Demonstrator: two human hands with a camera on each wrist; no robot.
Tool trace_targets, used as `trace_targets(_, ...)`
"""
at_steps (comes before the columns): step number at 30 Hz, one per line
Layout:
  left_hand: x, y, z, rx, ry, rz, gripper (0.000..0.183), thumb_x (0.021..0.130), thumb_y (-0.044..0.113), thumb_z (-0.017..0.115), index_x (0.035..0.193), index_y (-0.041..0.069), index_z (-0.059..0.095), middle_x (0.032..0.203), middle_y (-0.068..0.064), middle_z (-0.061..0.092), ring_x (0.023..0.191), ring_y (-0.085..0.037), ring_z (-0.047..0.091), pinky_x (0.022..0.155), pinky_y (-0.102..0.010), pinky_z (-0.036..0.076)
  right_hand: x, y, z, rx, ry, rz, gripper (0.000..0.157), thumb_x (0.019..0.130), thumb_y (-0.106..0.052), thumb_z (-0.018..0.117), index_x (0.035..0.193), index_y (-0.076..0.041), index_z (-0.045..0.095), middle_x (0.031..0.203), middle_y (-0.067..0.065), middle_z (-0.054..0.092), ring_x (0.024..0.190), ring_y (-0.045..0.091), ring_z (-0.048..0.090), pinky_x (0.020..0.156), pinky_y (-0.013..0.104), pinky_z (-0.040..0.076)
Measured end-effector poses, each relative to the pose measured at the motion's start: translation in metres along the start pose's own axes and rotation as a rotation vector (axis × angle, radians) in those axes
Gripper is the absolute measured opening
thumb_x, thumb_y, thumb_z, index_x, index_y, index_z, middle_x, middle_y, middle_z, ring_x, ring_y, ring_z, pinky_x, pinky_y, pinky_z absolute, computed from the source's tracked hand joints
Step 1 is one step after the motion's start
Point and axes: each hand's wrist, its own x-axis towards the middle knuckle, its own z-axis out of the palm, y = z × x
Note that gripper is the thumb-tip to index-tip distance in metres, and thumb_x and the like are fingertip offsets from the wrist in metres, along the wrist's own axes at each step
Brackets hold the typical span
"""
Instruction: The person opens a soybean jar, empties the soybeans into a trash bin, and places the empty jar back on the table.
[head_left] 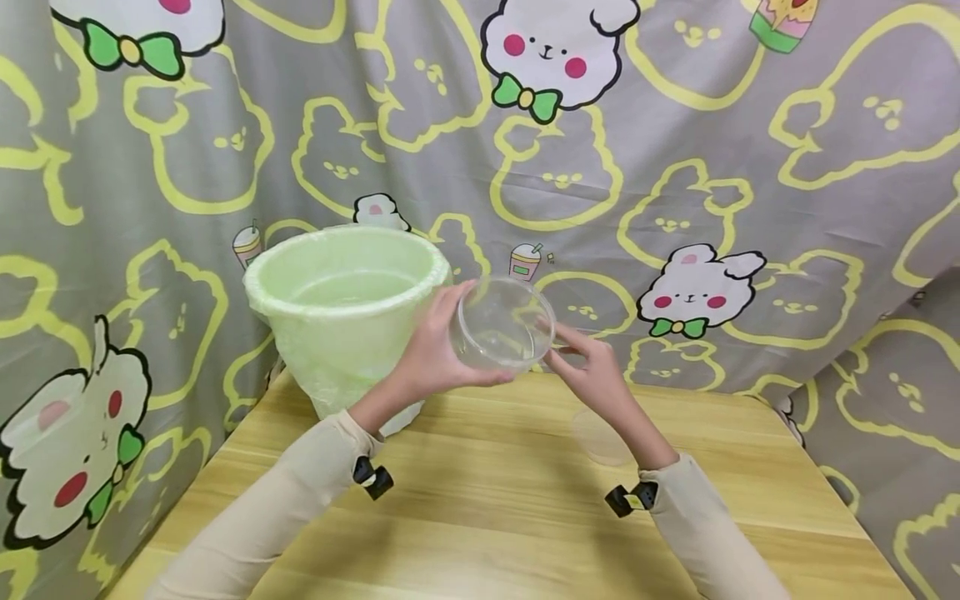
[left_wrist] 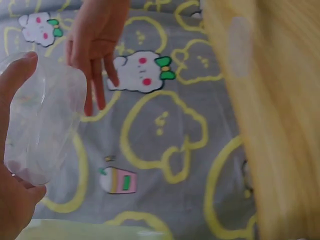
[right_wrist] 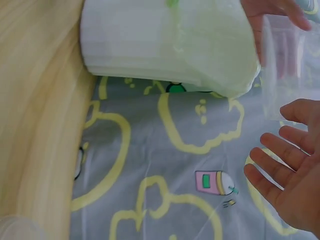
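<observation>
A clear round plastic tub (head_left: 504,329) is held above the table, its mouth tilted toward me. My left hand (head_left: 435,350) grips its side, the thumb bent over the wall in the left wrist view. At the tub's other side is my right hand (head_left: 596,371), its fingers (right_wrist: 272,165) spread and loosely extended. In the right wrist view the right thumb lies at the tub's edge; I cannot tell whether it presses there. No contents can be made out inside the tub (left_wrist: 45,115).
Left of the hands stands a pale green bin (head_left: 345,308) lined with a thin plastic bag. A clear round lid (head_left: 600,437) lies on the wooden table (head_left: 480,517), near the right wrist. Behind the table hangs a grey patterned curtain (head_left: 435,183).
</observation>
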Motion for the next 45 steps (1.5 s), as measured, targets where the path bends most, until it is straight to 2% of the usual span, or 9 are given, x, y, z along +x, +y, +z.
trace_targets(4,-0.016,-0.017,0.016,-0.096,-0.045,-0.057,0.114,0.045,0.06,0.086,0.142,0.026,0.035,0.132,0.007,0.047,0.118,-0.01,0.045,0.096,-0.036,0.044,-0.014,0.009,-0.001,0.004,-0.033,0.057,0.04,0.091,-0.032,0.061,0.13,-0.033,0.055,0.132,-0.002,0.057,0.1,0.024,0.066,0.079,0.039,0.056)
trace_targets(10,-0.038,-0.039,0.039,-0.061,-0.11,-0.206,0.11,0.043,0.066,0.084,0.139,0.032,0.04,0.127,0.008,0.053,0.11,-0.015,0.042,0.088,-0.041,0.045,-0.031,0.029,0.006,-0.107,-0.054,0.047,0.042,0.09,-0.036,0.062,0.131,-0.028,0.056,0.127,0.002,0.061,0.106,0.027,0.063,0.08,0.044,0.055)
trace_targets(12,-0.044,-0.045,0.047,-0.074,-0.134,-0.233,0.109,0.043,0.063,0.085,0.138,0.031,0.042,0.125,0.003,0.055,0.108,-0.018,0.043,0.087,-0.044,0.046,-0.036,0.036,0.009,-0.173,-0.062,0.042,0.043,0.09,-0.037,0.062,0.131,-0.025,0.056,0.126,0.002,0.062,0.08,0.02,0.067,0.069,0.037,0.055)
trace_targets(15,-0.053,-0.053,0.057,-0.111,-0.175,-0.266,0.108,0.045,0.058,0.087,0.138,0.03,0.042,0.123,-0.003,0.055,0.109,-0.02,0.047,0.088,-0.048,0.047,-0.044,0.046,0.013,-0.255,-0.088,0.057,0.045,0.09,-0.039,0.061,0.131,-0.024,0.056,0.124,0.003,0.063,0.042,0.006,0.045,0.055,0.028,0.048)
trace_targets(17,-0.059,-0.059,0.063,-0.138,-0.204,-0.279,0.108,0.046,0.055,0.088,0.139,0.028,0.041,0.126,-0.005,0.054,0.113,-0.022,0.048,0.09,-0.05,0.047,-0.048,0.052,0.016,-0.282,-0.113,0.067,0.046,0.09,-0.04,0.061,0.132,-0.022,0.056,0.125,0.003,0.062,0.035,0.002,0.026,0.053,0.026,0.044)
trace_targets(20,-0.066,-0.068,0.072,-0.176,-0.247,-0.298,0.109,0.047,0.052,0.089,0.14,0.023,0.04,0.131,-0.004,0.052,0.117,-0.023,0.051,0.094,-0.049,0.046,-0.053,0.06,0.019,-0.307,-0.14,0.084,0.047,0.09,-0.039,0.061,0.132,-0.021,0.055,0.126,0.004,0.062,0.034,0.001,0.03,0.062,0.028,0.045)
trace_targets(25,-0.078,-0.081,0.084,-0.221,-0.305,-0.379,0.112,0.046,0.049,0.09,0.141,0.021,0.038,0.138,0.0,0.048,0.121,-0.023,0.051,0.1,-0.043,0.044,-0.061,0.074,0.024,-0.343,-0.165,0.103,0.047,0.09,-0.038,0.061,0.132,-0.019,0.055,0.128,0.003,0.06,0.067,0.015,0.065,0.077,0.039,0.053)
trace_targets(29,-0.084,-0.088,0.089,-0.245,-0.365,-0.427,0.112,0.049,0.042,0.091,0.143,0.017,0.035,0.142,-0.004,0.045,0.126,-0.026,0.047,0.103,-0.04,0.041,-0.066,0.084,0.028,-0.368,-0.176,0.103,0.046,0.09,-0.037,0.062,0.132,-0.018,0.056,0.129,0.002,0.059,0.115,0.024,0.059,0.091,0.045,0.05)
trace_targets(45,-0.099,-0.103,0.103,-0.294,-0.498,-0.465,0.118,0.049,0.037,0.092,0.146,0.012,0.03,0.146,-0.011,0.04,0.134,-0.028,0.037,0.11,-0.043,0.032,-0.072,0.098,0.034,-0.386,-0.167,0.048,0.047,0.089,-0.033,0.064,0.129,-0.01,0.057,0.127,0.011,0.06,0.116,0.029,0.058,0.098,0.045,0.046)
